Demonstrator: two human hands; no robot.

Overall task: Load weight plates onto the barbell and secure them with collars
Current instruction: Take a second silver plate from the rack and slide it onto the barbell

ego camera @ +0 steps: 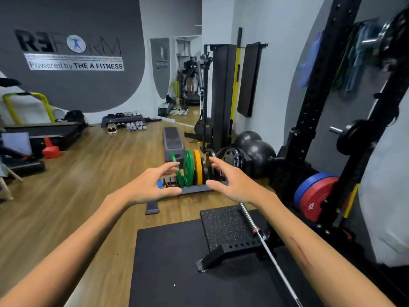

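Both bare forearms extend forward, converging toward the plate rack [194, 189]. Left hand [152, 185] open, fingers spread and slightly bent, thumb low, short of the rack's left end. Right hand [230, 180] mirrors it at the right end, palm inward, gripping nothing.

Green, yellow plates [191, 171] upright in rack [194, 189]

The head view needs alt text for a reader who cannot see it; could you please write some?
Both bare hands, left hand and right hand, reach open toward green plates and a yellow plate standing upright in a floor rack. A barbell lies across a black mat beside a squat rack.
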